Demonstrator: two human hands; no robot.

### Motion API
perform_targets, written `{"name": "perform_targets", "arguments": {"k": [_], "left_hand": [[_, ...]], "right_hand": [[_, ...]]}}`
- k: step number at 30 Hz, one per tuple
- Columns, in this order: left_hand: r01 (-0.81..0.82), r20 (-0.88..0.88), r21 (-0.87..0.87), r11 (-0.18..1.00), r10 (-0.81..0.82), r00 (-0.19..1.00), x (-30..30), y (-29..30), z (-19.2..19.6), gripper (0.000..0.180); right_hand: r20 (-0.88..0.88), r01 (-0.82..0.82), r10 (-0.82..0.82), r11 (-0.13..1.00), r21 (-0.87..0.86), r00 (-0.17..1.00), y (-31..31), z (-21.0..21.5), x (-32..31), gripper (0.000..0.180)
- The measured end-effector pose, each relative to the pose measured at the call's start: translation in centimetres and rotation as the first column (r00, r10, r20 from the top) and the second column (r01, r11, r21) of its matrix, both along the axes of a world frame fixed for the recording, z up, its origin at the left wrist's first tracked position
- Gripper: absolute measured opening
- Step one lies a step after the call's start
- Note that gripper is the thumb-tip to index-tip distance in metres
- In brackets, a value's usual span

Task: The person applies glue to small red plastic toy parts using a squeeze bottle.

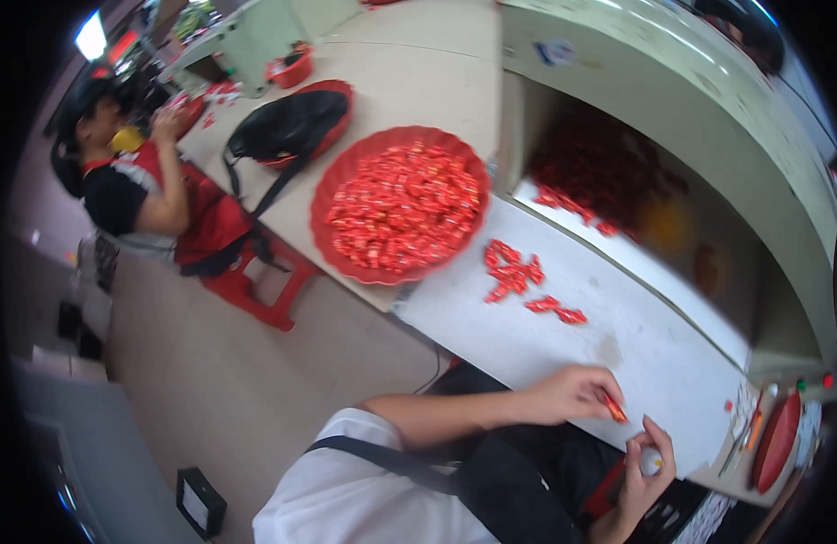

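My left hand [573,395] is above the near edge of the white work surface [618,340], its fingers pinching a small glossy red piece [613,408] with an orange tint. Just to the right and nearer, my right hand [645,471] is curled around a small white rounded object [652,461]; its kind I cannot make out. The two hands are apart. Beyond them on the surface lie a loose cluster of red pieces [509,272] and a short row of red pieces [556,309].
A scalloped red basin [321,213] heaped with red pieces stands at far left. Behind it, a black bag [282,124] rests on another basin. A shelf compartment [709,313] on the right holds more red pieces. Tools [754,426] lie at right. A seated co-worker [146,190] is at left.
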State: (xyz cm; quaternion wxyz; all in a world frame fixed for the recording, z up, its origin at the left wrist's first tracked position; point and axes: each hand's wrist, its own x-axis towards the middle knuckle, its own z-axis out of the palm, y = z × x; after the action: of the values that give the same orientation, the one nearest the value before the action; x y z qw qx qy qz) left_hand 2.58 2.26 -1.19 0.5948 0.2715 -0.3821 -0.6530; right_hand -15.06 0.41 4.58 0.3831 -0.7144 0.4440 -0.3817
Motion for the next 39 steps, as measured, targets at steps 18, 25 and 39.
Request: {"name": "perform_targets", "arguments": {"k": [18, 25, 39], "left_hand": [[-0.039, 0.74, -0.672, 0.74, 0.669, -0.06, 8.3, -5.8, 7.0, 0.027], [0.094, 0.716, -0.68, 0.727, 0.687, -0.126, 7.3, -23.0, 3.6, 0.023], [-0.268, 0.598, -0.125, 0.955, 0.288, 0.748, 6.5, -22.4, 5.4, 0.023]], "right_hand": [[0.011, 0.023, -0.024, 0.997, 0.071, 1.0, -2.8, -2.3, -3.9, 0.023], [0.056, 0.037, -0.04, 0.998, 0.049, 0.998, -2.1, -2.6, -5.0, 0.022], [0.149, 0.015, -0.032, 0.993, 0.117, 0.988, -2.0, -3.3, -5.6, 0.039]]}}
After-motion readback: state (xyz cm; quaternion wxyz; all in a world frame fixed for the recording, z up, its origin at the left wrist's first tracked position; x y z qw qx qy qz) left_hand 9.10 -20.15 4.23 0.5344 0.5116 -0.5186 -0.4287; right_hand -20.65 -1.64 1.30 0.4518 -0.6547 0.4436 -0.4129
